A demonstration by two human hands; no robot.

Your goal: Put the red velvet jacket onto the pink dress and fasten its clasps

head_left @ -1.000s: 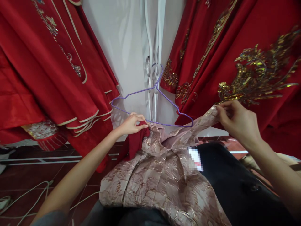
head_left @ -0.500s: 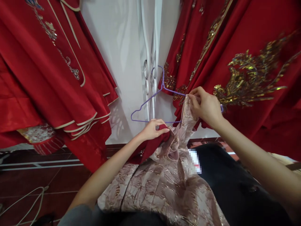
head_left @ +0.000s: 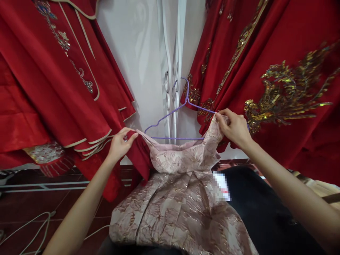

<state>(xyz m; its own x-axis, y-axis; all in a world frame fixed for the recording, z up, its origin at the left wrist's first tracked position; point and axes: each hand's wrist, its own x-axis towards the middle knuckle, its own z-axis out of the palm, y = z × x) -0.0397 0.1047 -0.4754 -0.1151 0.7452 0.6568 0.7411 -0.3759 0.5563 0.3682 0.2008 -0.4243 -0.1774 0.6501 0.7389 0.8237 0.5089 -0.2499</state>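
The left hand [head_left: 120,145] pinches a narrow strap of the dress [head_left: 183,205] between thumb and fingertips, just off the left end of the purple hanger [head_left: 187,100]. The right hand [head_left: 232,128] has thumb and fingers pressed on the dress's other strap, beside the hanger's right arm; whether that strap wraps fully around the arm cannot be told. The dress is dusty pink brocade, crinkled in raised floral shapes, with glinting metallic threads. Its bodice sits just below the hanger's bottom bar, the neckline stretched into a shallow scoop that shows smooth pink lining. Below the hanger, the stiff skirt flares out in broad folds.

The hanger is slim, with dipped shoulders and a rounded hook. Soft plain red cloth [head_left: 140,159] hangs below its left end, near the left hand. Behind the hook stand white scrolled bars [head_left: 179,46] against a pale, smooth surface. Left of the hanger drapes a red garment [head_left: 71,85] with cream piping and beaded sprays; to its right, another red garment [head_left: 289,32] carries a feathery gold sequin motif [head_left: 273,102]. Low to the hanger's right lies dark cloth [head_left: 257,205], beside a blurred white label [head_left: 221,182].
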